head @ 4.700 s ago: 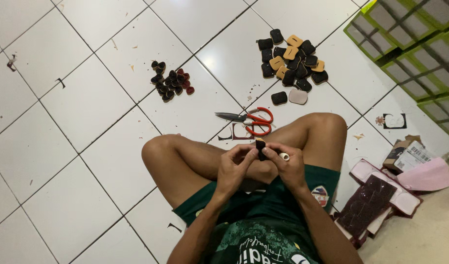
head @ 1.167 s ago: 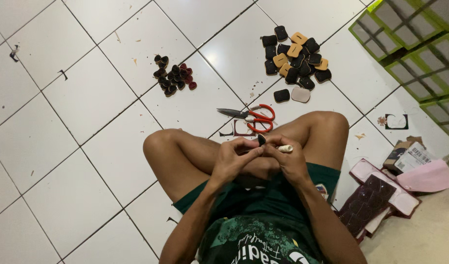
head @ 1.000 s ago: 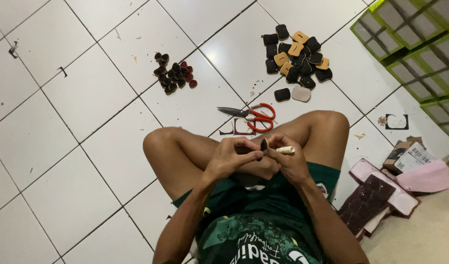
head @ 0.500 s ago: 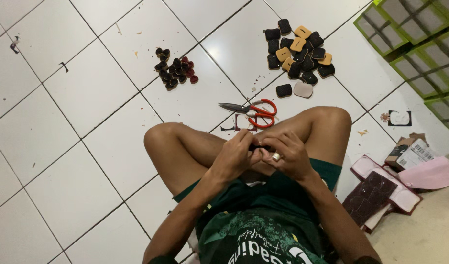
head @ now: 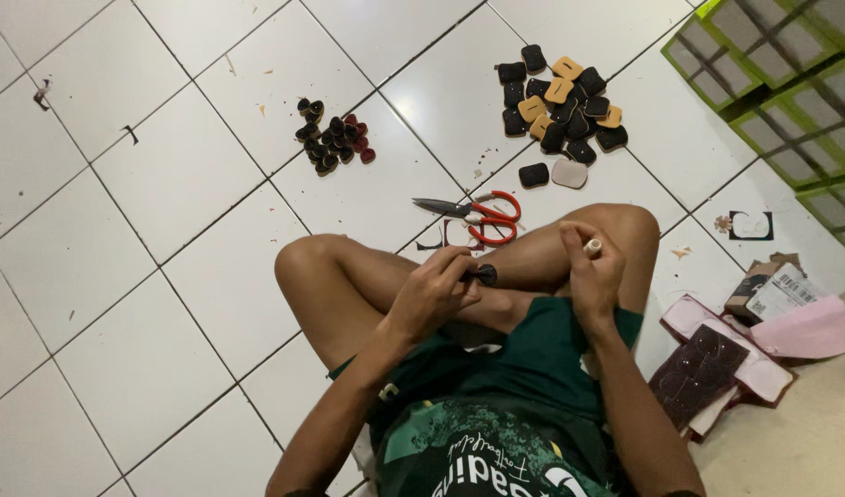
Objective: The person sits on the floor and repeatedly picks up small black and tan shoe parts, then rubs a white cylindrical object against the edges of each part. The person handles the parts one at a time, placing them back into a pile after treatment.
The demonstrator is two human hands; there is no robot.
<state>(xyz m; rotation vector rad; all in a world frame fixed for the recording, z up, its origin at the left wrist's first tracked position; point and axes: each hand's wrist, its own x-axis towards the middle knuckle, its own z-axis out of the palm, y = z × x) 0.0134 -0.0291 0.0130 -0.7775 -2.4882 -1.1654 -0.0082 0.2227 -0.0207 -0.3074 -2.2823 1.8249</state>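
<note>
White floor tiles (head: 119, 276) fill most of the frame, with a person seated cross-legged at lower centre. Near the middle, the left hand (head: 433, 293) pinches a small dark piece (head: 484, 273) between its fingertips, held just above the crossed legs. Slightly right of it and apart, the right hand (head: 591, 274) is curled around a small pale tube (head: 592, 247) whose tip pokes out at the top of the fist. Just above the knees lie red-handled scissors (head: 477, 213). A pile of dark and tan pads (head: 560, 97) sits at upper right, a smaller heap of dark and reddish pieces (head: 333, 143) at upper centre-left, and green crates (head: 781, 74) in the top right corner.
</note>
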